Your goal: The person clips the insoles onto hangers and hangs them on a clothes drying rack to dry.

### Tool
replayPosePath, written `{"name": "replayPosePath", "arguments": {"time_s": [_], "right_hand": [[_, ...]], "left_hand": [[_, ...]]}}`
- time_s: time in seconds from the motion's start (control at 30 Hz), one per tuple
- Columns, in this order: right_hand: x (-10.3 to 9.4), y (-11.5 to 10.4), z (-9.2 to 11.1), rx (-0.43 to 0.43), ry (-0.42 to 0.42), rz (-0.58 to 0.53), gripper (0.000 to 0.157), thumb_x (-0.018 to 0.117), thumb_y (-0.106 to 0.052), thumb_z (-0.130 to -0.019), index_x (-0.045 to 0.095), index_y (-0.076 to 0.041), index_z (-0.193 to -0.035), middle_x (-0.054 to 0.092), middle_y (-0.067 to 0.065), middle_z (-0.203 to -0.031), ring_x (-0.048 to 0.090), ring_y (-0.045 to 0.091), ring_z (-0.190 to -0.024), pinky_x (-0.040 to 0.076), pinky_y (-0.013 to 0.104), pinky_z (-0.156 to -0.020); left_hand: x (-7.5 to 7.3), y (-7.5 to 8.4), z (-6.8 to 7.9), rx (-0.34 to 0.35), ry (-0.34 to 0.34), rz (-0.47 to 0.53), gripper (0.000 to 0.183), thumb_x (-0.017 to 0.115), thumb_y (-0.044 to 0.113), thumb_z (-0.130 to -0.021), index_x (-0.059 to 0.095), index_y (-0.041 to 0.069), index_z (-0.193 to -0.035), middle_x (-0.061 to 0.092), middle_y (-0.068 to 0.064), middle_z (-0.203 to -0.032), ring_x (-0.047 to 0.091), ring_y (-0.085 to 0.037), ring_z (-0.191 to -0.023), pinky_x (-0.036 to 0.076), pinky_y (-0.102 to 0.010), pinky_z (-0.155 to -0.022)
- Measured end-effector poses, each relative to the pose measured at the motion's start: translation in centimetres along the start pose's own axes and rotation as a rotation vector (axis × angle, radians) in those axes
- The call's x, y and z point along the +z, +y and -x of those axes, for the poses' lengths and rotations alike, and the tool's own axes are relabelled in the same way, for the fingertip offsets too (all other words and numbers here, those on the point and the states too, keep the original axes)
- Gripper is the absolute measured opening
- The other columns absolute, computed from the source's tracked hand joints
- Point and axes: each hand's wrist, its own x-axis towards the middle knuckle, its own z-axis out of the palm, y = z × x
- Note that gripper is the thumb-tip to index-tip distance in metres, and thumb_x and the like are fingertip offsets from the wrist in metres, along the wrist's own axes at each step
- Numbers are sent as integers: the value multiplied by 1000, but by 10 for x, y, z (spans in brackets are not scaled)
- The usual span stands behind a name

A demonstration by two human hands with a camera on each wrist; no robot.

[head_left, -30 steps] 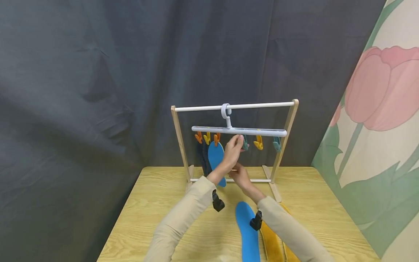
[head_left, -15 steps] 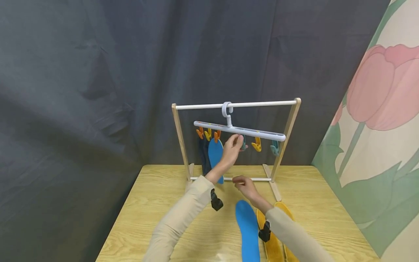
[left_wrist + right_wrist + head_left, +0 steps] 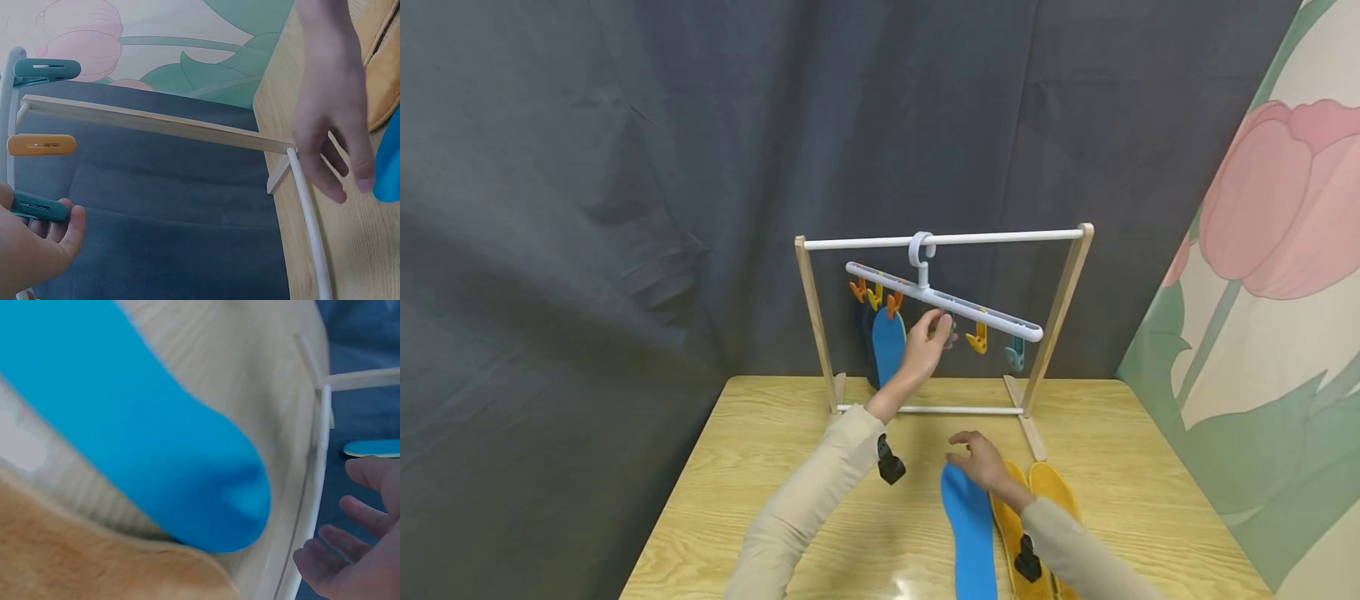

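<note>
My left hand (image 3: 927, 348) pinches a teal clothespin (image 3: 40, 207) beneath the white hanger (image 3: 958, 305), which tilts with its right end low. A blue insole (image 3: 889, 346) hangs from an orange clothespin (image 3: 893, 303) left of that hand, with dark insoles partly hidden behind it. My right hand (image 3: 981, 463) holds nothing; its fingers are spread and loosely bent near the top end of a second blue insole (image 3: 970, 533) lying on the table. Whether it touches that insole I cannot tell.
A wooden rack (image 3: 1060, 292) with white rods carries the hanger. Yellow (image 3: 977, 339) and teal (image 3: 1016, 354) clothespins hang on the hanger's right part. Yellow fuzzy insoles (image 3: 1054, 492) lie on the wooden table (image 3: 760, 483), partly under my right forearm. A dark curtain (image 3: 715, 208) stands behind.
My right hand has moved down from beside the left hand to the blue insole on the table. The hanger's right end has sunk and its left end has risen; my left hand still holds the teal clothespin.
</note>
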Motion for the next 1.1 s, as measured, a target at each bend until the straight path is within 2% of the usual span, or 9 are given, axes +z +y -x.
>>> {"name": "replayPosePath", "arguments": {"time_s": [0.1,0.23,0.4,0.5,0.63,0.83,0.97,1.1], "right_hand": [[2,4,5,-17,-23,121,31,75,-7,-86,65,9,-111,61,27,-110,61,43,-97,51,54,-83],[4,7,12,19,-78,212,39,79,-8,-82,62,10,-113,58,32,-111,61,44,-95,52,53,-79],[8,12,20,45,-130,241,50,83,-12,-79,61,9,-119,57,32,-113,57,48,-100,51,55,-83],[11,16,24,40,-142,249,54,85,-14,-78,60,9,-121,58,31,-111,56,49,-101,50,57,-84],[15,19,31,20,-139,270,57,86,-15,-77,60,8,-122,58,32,-111,55,50,-101,49,58,-84],[20,21,40,-10,-100,294,59,89,-12,-73,60,5,-122,56,31,-114,53,46,-100,50,56,-80],[21,22,41,-20,-44,272,59,91,-8,-67,63,1,-118,57,28,-115,53,44,-99,50,55,-81],[21,21,41,-31,-10,229,59,93,-3,-62,65,-2,-114,57,26,-117,54,43,-95,50,55,-80]], "left_hand": [[-1,-1,0,12,1,4,34,48,14,-106,51,-10,-129,60,-30,-113,63,-43,-102,56,-40,-84],[-4,-3,1,9,-22,-22,37,47,17,-106,50,-8,-133,60,-26,-113,62,-43,-104,55,-38,-87],[-6,-2,2,-2,-38,-82,41,46,21,-107,48,-6,-138,58,-21,-115,63,-38,-104,54,-31,-86],[-6,-2,3,3,-32,-102,42,47,21,-107,47,-7,-138,58,-23,-114,64,-40,-102,54,-28,-85],[-6,-2,5,1,-27,-139,44,48,21,-107,46,-7,-140,57,-24,-114,63,-41,-104,53,-27,-85],[-8,-3,11,-3,-29,-150,44,51,20,-105,47,-4,-143,57,-23,-121,64,-35,-107,52,-29,-89],[-7,-3,11,10,-20,-145,45,54,21,-104,49,-4,-141,62,-22,-121,67,-33,-104,54,-31,-88],[-7,-3,10,28,5,-163,44,56,21,-103,52,-4,-139,66,-21,-116,69,-32,-100,54,-26,-83]]}}
